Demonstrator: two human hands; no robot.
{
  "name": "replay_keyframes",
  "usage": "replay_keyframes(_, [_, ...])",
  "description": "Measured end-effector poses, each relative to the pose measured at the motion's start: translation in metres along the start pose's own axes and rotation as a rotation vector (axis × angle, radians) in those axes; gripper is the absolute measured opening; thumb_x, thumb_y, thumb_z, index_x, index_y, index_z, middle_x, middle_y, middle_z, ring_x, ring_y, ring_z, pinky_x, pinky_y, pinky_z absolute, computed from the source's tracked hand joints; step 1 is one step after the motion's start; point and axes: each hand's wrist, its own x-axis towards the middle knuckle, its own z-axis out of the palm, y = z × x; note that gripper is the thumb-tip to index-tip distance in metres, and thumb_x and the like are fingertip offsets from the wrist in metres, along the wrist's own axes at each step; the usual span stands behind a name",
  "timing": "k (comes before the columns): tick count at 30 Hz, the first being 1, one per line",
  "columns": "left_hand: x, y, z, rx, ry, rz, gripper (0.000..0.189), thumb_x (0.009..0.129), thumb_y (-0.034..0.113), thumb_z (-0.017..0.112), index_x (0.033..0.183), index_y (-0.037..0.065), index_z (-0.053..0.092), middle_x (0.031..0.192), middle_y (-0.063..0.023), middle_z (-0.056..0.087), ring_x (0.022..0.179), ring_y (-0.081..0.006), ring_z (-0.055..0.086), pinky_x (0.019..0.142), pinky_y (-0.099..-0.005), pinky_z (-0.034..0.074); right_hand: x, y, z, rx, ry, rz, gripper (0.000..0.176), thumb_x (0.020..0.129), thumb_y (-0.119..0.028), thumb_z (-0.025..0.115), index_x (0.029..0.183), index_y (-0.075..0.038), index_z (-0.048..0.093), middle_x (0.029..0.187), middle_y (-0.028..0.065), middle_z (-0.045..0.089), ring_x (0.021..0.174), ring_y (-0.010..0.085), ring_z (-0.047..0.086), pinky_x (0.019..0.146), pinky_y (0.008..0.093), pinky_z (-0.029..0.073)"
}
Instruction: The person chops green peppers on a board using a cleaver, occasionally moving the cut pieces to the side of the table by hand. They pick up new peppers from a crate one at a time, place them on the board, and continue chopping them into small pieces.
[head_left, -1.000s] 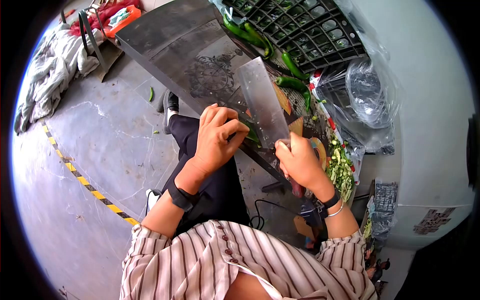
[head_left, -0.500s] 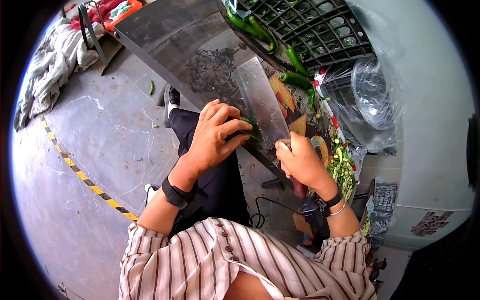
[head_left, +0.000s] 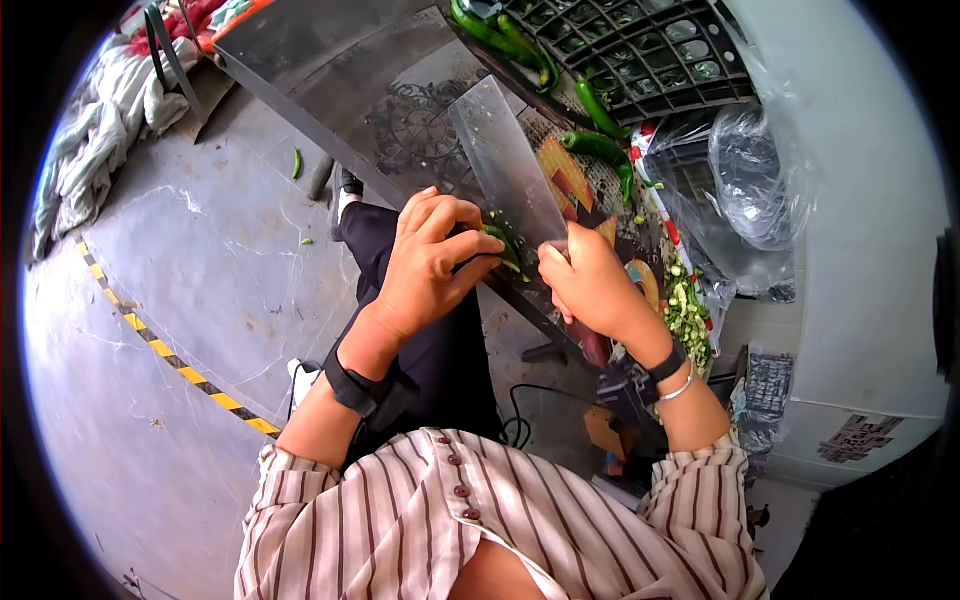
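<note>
My left hand [head_left: 430, 262] pinches a chilli [head_left: 508, 248], right hand [head_left: 598, 288] grips the cleaver [head_left: 503, 155]; chopped pieces [head_left: 688, 322] lie right (uncut chillies [head_left: 600, 148], far).

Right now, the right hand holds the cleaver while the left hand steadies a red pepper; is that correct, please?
Not quite: the head view shows the pepper at the left hand is green; the right hand does hold the cleaver.
</note>
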Motion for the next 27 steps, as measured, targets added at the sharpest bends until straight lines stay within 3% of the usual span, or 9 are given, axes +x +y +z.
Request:
replay_keyframes(7, [0.0, -0.003, 0.002, -0.018, 0.012, 0.026, 0.024, 0.067, 0.013, 0.082, 0.089, 0.017, 0.072, 0.097, -0.0009, 0.055, 0.098, -0.0219, 0.054, 0.107, -0.0474, 0.031, 0.001, 0.014, -0.003, 0.024, 0.089, -0.078, 0.023, 0.095, -0.015, 0.051, 0.083, 0.004, 0.047, 0.057, 0.0063, 0.054, 0.043, 0.013, 0.053, 0.042, 0.031, 0.043])
replay_keyframes(13, [0.0, -0.002, 0.002, -0.036, 0.017, 0.034, 0.023, 0.068, 0.013, 0.081, 0.088, 0.016, 0.072, 0.096, -0.0014, 0.055, 0.099, -0.0218, 0.055, 0.107, -0.0475, 0.032, -0.028, -0.005, -0.006, 0.002, 0.081, -0.02, 0.019, 0.095, -0.015, 0.053, 0.085, 0.001, 0.05, 0.058, 0.007, 0.056, 0.045, 0.0116, 0.053, 0.042, 0.0304, 0.042])
replay_keyframes(14, [-0.001, -0.002, 0.003, -0.038, 0.016, 0.023, 0.023, 0.068, 0.012, 0.081, 0.089, 0.016, 0.072, 0.096, -0.0014, 0.055, 0.098, -0.0218, 0.055, 0.107, -0.0478, 0.031, -0.03, -0.008, -0.004, -0.045, 0.073, 0.013, 0.022, 0.094, -0.015, 0.053, 0.084, 0.004, 0.05, 0.059, 0.0123, 0.057, 0.047, 0.0189, 0.055, 0.046, 0.0353, 0.044])
replay_keyframes(15, [0.0, -0.002, 0.003, -0.04, 0.017, 0.021, 0.023, 0.068, 0.012, 0.081, 0.089, 0.016, 0.072, 0.096, -0.0014, 0.055, 0.098, -0.0218, 0.055, 0.107, -0.0478, 0.031, -0.03, -0.006, -0.003, -0.047, 0.071, 0.015, 0.022, 0.094, -0.015, 0.053, 0.084, 0.004, 0.05, 0.059, 0.0123, 0.057, 0.047, 0.0189, 0.055, 0.046, 0.0353, 0.044])
replay_keyframes(17, [0.0, -0.002, 0.002, -0.045, 0.012, 0.022, 0.023, 0.068, 0.013, 0.081, 0.089, 0.016, 0.072, 0.096, -0.0013, 0.054, 0.099, -0.0215, 0.055, 0.107, -0.0483, 0.031, -0.028, 0.0, 0.0, -0.123, 0.083, -0.042, 0.024, 0.093, -0.014, 0.054, 0.083, 0.007, 0.05, 0.059, 0.0183, 0.056, 0.051, 0.0291, 0.057, 0.052, 0.0407, 0.045])
replay_keyframes(20, [0.0, -0.001, 0.001, -0.036, 0.008, 0.022, 0.023, 0.068, 0.013, 0.081, 0.089, 0.017, 0.072, 0.095, -0.001, 0.054, 0.099, -0.0211, 0.055, 0.107, -0.0481, 0.031, -0.027, 0.001, 0.002, -0.144, 0.083, -0.029, 0.025, 0.092, -0.014, 0.054, 0.082, 0.008, 0.049, 0.061, 0.0215, 0.055, 0.054, 0.0355, 0.057, 0.057, 0.0434, 0.045])
replay_keyframes(27, [0.001, 0.002, -0.002, -0.015, 0.002, 0.016, 0.021, 0.069, 0.014, 0.079, 0.088, 0.014, 0.07, 0.095, -0.0019, 0.054, 0.097, -0.0213, 0.055, 0.107, -0.0452, 0.034, -0.024, 0.0, -0.001, -0.138, 0.033, 0.023, 0.024, 0.092, -0.014, 0.053, 0.081, 0.008, 0.05, 0.059, 0.019, 0.055, 0.053, 0.0297, 0.058, 0.055, 0.0417, 0.045])
